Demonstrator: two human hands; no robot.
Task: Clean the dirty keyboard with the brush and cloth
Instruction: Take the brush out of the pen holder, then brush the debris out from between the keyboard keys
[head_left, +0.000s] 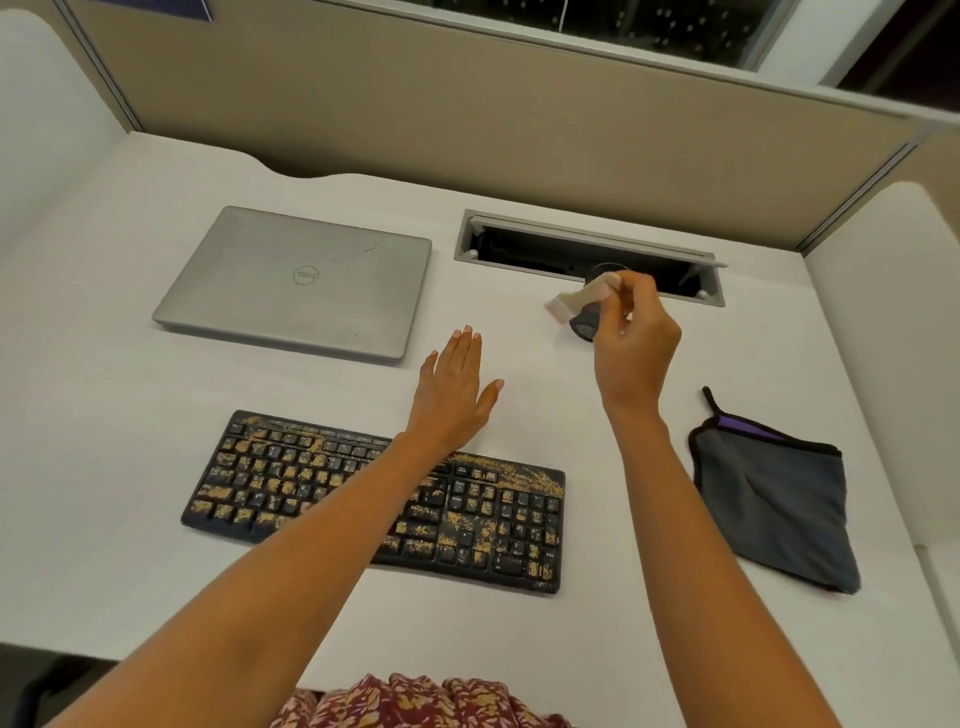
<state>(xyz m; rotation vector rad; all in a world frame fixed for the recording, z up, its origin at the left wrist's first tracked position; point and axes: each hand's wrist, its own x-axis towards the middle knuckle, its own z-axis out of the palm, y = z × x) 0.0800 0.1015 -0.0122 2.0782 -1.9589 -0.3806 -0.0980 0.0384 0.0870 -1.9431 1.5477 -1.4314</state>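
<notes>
A black keyboard (291, 483), speckled with yellowish crumbs, lies on the white desk (104, 364) in front of me; my left forearm crosses over its middle. My left hand (454, 387) hovers just beyond the keyboard's far edge, fingers straight and together, holding nothing. My right hand (634, 343) is raised farther back and grips a small pale brush (576, 299) by its handle, bristles pointing left. A grey cloth (774, 499) with black trim and a purple strip lies flat on the desk to the right of the keyboard.
A shut silver laptop (296, 280) lies at the back left. A recessed cable box (587, 254) with its lid up is set into the desk behind my right hand. A small dark round object (584, 322) sits partly hidden under the brush. Beige partition walls enclose the desk.
</notes>
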